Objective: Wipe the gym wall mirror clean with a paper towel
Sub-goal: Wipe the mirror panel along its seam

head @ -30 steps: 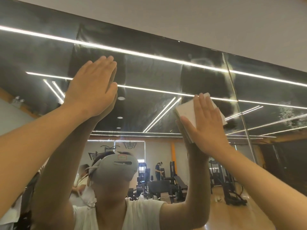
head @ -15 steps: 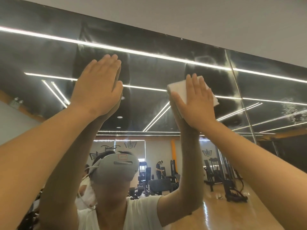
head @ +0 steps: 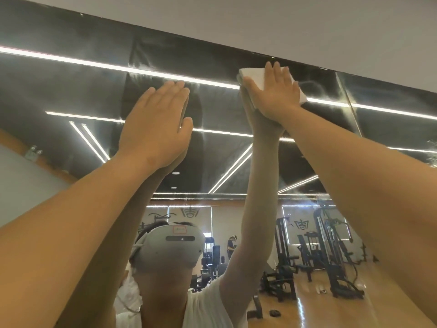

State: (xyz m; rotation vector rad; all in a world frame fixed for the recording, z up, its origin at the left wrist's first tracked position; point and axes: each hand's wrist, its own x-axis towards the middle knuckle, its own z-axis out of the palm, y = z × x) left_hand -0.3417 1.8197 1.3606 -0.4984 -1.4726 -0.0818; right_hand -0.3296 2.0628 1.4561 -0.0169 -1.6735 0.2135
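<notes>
Paper towel (head: 253, 73) being pressed to top edge of gym mirror (head: 71, 91)

A folded white paper towel is being pressed flat against the glass under the right hand (head: 276, 95). The fingers are being held straight and close together, not curled, so that pressure is being spread across the whole pad. The towel is being held high on the mirror, just below the line where the glass meets the pale wall (head: 307, 24). One corner is being left showing past the little-finger side of the hand.

The left hand (head: 156, 124) is being laid open on the glass, lower down and well apart from the towel, fingers straight and nothing held. It is judged that the body is being steadied there while the overhead reach is being made.

Cloudy smears (head: 314, 85) are being shown up by the reflected ceiling lights (head: 165, 74) just beside the towel, near a vertical seam (head: 347, 100) between panels. That patch is judged to be what is being aimed at. The lower glass, in which weight machines (head: 331, 252) and the wearer's headset (head: 170, 247) are being reflected, is not being touched by the towel. Even pressure is being called for this close to the edge, where the towel could be slid off onto the wall.
</notes>
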